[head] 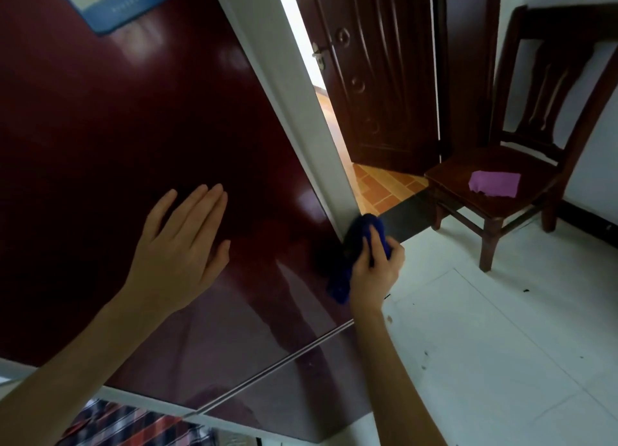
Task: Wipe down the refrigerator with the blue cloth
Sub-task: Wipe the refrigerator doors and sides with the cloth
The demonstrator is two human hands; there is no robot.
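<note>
Dark red refrigerator is filling the frame from 9 to 12 o'clock; wooden chair is standing at 3 o'clock, carrying a purple cloth on its seat. Left hand is lying flat on the door, grip open, while right hand is gripping the blue cloth tight, pressing it against the door's right edge near centre.
</note>
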